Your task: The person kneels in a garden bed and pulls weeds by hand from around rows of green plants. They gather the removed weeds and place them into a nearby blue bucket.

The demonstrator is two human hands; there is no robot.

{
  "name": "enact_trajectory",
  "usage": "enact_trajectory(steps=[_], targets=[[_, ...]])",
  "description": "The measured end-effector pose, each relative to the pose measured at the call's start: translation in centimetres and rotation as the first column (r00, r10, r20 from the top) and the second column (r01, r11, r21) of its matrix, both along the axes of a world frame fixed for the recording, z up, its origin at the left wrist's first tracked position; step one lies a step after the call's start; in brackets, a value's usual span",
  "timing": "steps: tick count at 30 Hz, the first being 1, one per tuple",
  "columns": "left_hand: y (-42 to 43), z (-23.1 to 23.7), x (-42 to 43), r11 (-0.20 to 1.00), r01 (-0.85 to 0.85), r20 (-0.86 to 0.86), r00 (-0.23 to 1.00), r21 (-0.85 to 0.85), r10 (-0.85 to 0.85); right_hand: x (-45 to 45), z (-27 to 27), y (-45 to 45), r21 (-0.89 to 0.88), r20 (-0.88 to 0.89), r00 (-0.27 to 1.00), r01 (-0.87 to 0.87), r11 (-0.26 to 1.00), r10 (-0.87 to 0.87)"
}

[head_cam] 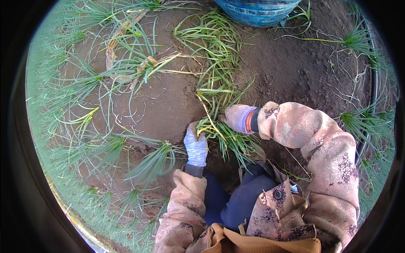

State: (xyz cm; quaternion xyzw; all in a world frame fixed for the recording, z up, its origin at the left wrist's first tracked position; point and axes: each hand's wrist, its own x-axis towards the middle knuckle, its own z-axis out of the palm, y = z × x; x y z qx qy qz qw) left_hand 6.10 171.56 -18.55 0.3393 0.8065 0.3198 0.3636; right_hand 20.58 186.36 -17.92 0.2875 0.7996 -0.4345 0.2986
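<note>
A tuft of green, strap-leaved plant [234, 142] lies between my hands, its leaves trailing down toward my knees. My left hand [196, 145], in a pale blue-grey knit glove, pinches its upper left part, where some yellow blades show. At the tuft's upper right rests my right hand [238, 118], in a glove with a purple cuff. Its fingertips are partly hidden, so their grip on the leaves is unclear. Beyond both hands, a long heap of similar green plants [218, 57] stretches across the brown soil [171, 104].
A blue container [258, 12] bearing writing stands at the top. Rooted leafy clumps [110, 145] grow on the left. A black pipe [375, 82] runs along the right, near pale exposed roots [357, 76]. A dry brown strip [112, 47] lies at upper left.
</note>
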Motion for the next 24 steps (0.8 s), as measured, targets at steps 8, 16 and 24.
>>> enact_trajectory(steps=[8,16,24], targets=[[-8.3,5.5,-1.2,0.909,-0.389,0.326,0.887,0.147,0.327,3.7,6.0,-2.0,-0.043,-0.077,0.997,0.02,0.999,-0.023],[-11.3,9.8,-1.5,0.851,-0.506,0.283,0.844,0.14,0.455,4.6,10.7,-3.7,0.045,-0.098,0.969,0.231,0.972,-0.225],[-10.3,11.2,-1.4,0.918,-0.396,0.305,0.877,0.025,0.37,2.8,5.7,1.1,0.129,0.056,0.938,0.333,0.934,-0.342]])
